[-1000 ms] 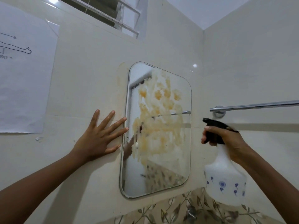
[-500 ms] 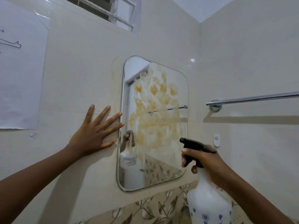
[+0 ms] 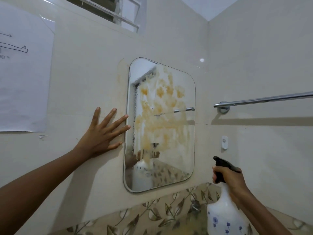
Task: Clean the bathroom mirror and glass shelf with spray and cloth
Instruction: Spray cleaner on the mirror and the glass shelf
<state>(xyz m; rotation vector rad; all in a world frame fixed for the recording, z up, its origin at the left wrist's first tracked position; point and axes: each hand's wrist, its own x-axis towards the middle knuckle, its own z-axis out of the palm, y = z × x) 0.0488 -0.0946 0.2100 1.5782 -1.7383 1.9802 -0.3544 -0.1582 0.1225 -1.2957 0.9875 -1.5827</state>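
Observation:
A rounded rectangular mirror (image 3: 160,126) hangs on the cream tiled wall, smeared with orange-brown stains and wet droplets along its left side. My left hand (image 3: 103,134) lies flat on the wall with fingers spread, fingertips touching the mirror's left edge. At the lower right, my right hand (image 3: 230,178) grips the neck and black trigger of a white spray bottle (image 3: 225,216) with blue flower prints, its nozzle pointing left toward the mirror. No cloth or glass shelf is visible.
A chrome towel bar (image 3: 264,99) runs along the right wall. A small white wall hook (image 3: 224,141) sits below it. A paper sheet (image 3: 22,73) is taped at the left. Leaf-patterned tiles (image 3: 152,214) run under the mirror, and a window (image 3: 110,11) is above.
My right hand with the spray bottle dropped from beside the towel bar toward the mirror's lower edge, then drew back right. My left hand stayed pressed on the wall.

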